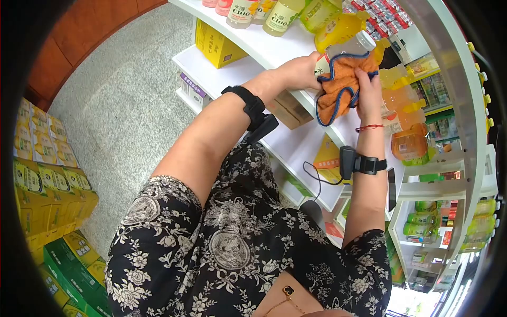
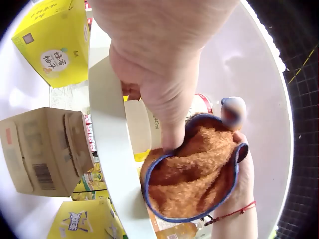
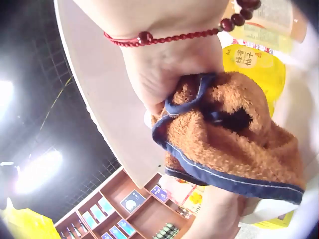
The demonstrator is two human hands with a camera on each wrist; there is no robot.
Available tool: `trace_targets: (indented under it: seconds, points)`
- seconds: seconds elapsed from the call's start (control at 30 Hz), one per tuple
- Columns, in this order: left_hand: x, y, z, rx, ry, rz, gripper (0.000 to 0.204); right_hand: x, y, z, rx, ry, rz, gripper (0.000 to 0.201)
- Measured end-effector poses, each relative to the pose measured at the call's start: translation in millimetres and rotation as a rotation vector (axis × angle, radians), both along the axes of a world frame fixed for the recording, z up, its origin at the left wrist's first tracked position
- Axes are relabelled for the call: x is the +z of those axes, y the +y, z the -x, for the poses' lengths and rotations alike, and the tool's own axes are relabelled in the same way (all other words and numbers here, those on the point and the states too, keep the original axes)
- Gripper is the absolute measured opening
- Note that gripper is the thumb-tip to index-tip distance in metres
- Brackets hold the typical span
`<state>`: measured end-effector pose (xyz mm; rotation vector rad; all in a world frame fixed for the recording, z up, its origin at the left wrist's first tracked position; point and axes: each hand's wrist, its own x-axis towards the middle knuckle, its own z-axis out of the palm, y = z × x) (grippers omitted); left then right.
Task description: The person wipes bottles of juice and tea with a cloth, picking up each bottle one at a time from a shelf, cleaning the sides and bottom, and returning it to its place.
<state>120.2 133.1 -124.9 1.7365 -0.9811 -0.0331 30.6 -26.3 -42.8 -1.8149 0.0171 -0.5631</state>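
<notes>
My left hand (image 1: 302, 74) grips a clear bottle (image 1: 342, 49) with a white cap, tilted over the white shelf. Its pale label (image 3: 185, 195) carries a yellow fruit picture, seen in the right wrist view. Against the bottle lies an orange fleecy cloth (image 1: 340, 82) with dark blue edging, bunched up and covering much of the bottle's side. My right hand (image 1: 369, 95) holds this cloth, thumb on top of it near the cap end. In the left wrist view the cloth (image 2: 194, 174) hides most of the right hand's fingers.
Drink bottles (image 1: 282, 18) line the shelf beyond the hands, and orange drink bottles (image 1: 409, 142) stand at the right. A yellow box (image 1: 215, 45) and a brown carton (image 2: 45, 152) sit on lower shelves. The shelf edge (image 2: 112, 149) runs just under my left hand.
</notes>
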Motion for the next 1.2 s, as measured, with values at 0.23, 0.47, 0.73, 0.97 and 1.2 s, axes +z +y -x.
trace_targets:
  seconds: [0.23, 0.47, 0.73, 0.97, 1.2]
  points:
    - [5, 3, 6, 0.025, 0.025, 0.014, 0.078, -45, -16, 5, 0.038, 0.294, 0.061, 0.033]
    - [2, 1, 2, 0.011, 0.032, -0.044, 0.074, 30, -2, -6, 0.025, 0.027, -0.024, 0.031]
    - [2, 2, -1, -0.036, 0.041, -0.036, 0.076, -6, -2, -6, 0.07, 0.123, -0.169, 0.033]
    - [-4, 0, -8, -0.113, 0.143, 0.048, 0.078, -45, -30, -9, 0.017, 0.328, 0.101, 0.036]
    - [5, 6, 3, -0.013, 0.025, -0.016, 0.064, 27, -2, -6, -0.012, -0.042, -0.111, 0.03]
